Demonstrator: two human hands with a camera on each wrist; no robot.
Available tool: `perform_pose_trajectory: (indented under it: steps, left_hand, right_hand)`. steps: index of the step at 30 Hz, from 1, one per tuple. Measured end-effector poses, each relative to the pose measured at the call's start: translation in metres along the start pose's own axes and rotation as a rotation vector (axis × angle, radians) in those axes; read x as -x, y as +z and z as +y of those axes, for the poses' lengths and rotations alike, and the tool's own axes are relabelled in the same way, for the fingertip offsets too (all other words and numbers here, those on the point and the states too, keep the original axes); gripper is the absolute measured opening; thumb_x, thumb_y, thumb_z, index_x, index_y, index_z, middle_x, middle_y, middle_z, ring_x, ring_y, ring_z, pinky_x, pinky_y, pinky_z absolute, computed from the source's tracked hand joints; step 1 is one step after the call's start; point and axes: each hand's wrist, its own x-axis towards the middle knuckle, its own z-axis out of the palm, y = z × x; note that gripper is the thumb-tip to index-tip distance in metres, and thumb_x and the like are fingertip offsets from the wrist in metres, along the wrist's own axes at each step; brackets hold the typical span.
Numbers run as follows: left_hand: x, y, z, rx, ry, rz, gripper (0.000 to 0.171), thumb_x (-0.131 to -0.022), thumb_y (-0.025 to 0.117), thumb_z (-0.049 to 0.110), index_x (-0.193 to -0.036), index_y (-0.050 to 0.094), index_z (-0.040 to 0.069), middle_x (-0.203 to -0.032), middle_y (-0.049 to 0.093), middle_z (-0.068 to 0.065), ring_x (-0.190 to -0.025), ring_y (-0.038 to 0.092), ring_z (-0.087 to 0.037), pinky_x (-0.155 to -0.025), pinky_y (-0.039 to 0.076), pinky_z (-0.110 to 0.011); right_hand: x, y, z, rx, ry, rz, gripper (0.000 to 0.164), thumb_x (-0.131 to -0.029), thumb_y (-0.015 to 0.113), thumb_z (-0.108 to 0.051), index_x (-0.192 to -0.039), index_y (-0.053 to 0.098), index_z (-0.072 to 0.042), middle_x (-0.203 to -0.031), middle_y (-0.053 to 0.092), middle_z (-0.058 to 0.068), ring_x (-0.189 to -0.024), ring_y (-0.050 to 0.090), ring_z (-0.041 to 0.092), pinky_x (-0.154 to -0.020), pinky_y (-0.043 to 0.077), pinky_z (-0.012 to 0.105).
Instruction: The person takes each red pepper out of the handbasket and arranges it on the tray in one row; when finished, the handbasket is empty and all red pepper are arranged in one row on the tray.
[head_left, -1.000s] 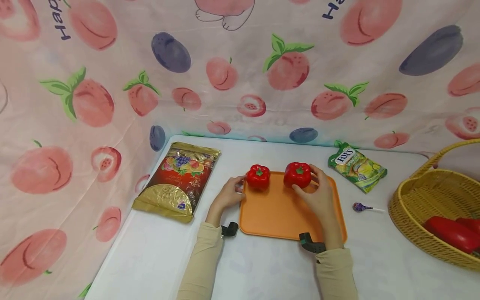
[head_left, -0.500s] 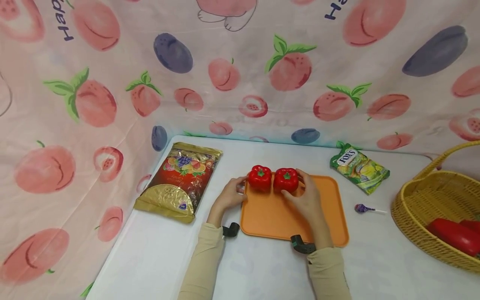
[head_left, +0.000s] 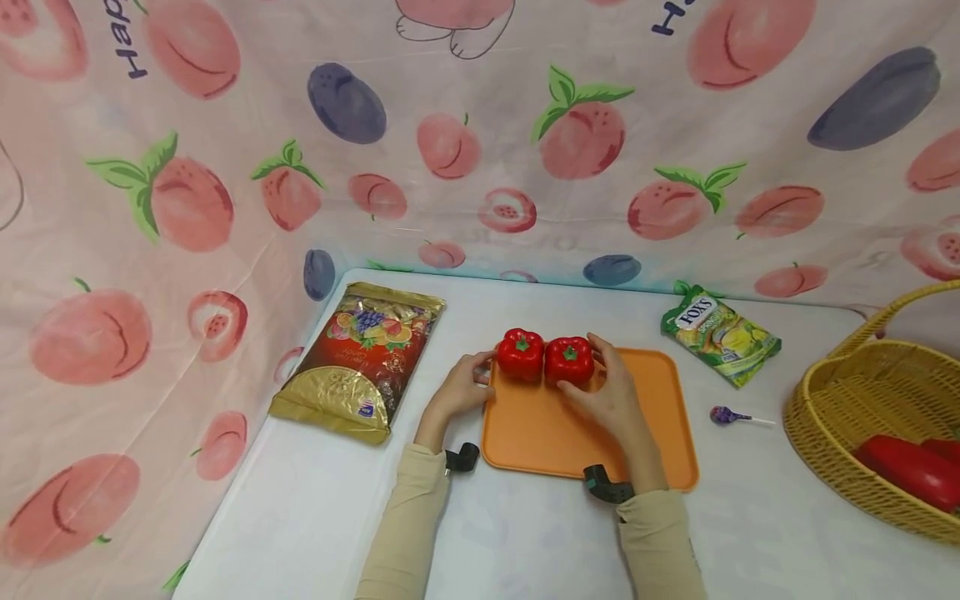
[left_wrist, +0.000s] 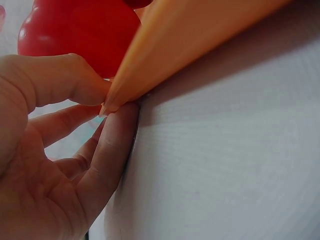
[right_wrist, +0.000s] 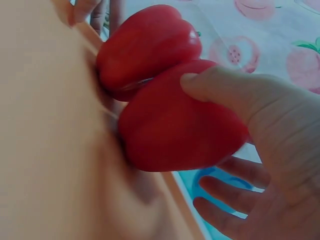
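Two red bell peppers sit side by side, touching, at the far left of an orange tray (head_left: 555, 425). My right hand (head_left: 611, 396) holds the right bell pepper (head_left: 569, 360) between thumb and fingers. In the right wrist view the thumb (right_wrist: 197, 85) lies on that pepper's side, and several fingers reach behind or below it. The left bell pepper (head_left: 520, 355) stands near my left hand (head_left: 459, 390), which pinches the tray's left edge. The left wrist view has the thumb (left_wrist: 75, 75) above the tray rim (left_wrist: 150, 55) and fingertips beneath it.
A gold and red candy bag (head_left: 360, 358) lies left of the tray. Beyond its right side are a green Fox's candy bag (head_left: 720, 333) and a lollipop (head_left: 731, 415). A yellow wicker basket (head_left: 825, 450) with red peppers (head_left: 911, 468) stands far right. Fruit-print cloth rises behind.
My right hand has slid the right bell pepper leftward across the tray until it touches the left one. My left hand has stayed at the tray's edge.
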Motion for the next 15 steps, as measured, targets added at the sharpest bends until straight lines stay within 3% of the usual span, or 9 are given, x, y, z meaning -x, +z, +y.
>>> perform_pose_trajectory:
  steps: [5, 15]
  left_hand:
    - [0.000, 0.000, 0.001, -0.006, 0.000, 0.001, 0.071, -0.075, 0.065, -0.008, -0.143, 0.049, 0.003, -0.124, 0.053, -0.021, -0.097, 0.065, -0.027, -0.077, 0.055, -0.029]
    - [0.002, 0.000, 0.004, -0.011, -0.004, 0.001, 0.071, -0.075, 0.065, -0.007, -0.144, 0.048, 0.003, -0.126, 0.052, -0.021, -0.097, 0.064, -0.026, -0.076, 0.055, -0.029]
  right_hand:
    - [-0.001, -0.007, -0.004, 0.010, 0.026, -0.015, 0.089, -0.081, 0.081, -0.021, -0.153, 0.029, -0.011, -0.154, 0.035, 0.014, -0.137, 0.036, 0.037, -0.106, 0.039, 0.055]
    - [0.003, -0.029, -0.003, 0.004, 0.000, 0.023, 0.087, -0.084, 0.078, -0.033, -0.153, 0.030, -0.009, -0.152, 0.036, 0.016, -0.136, 0.038, 0.040, -0.107, 0.036, 0.057]
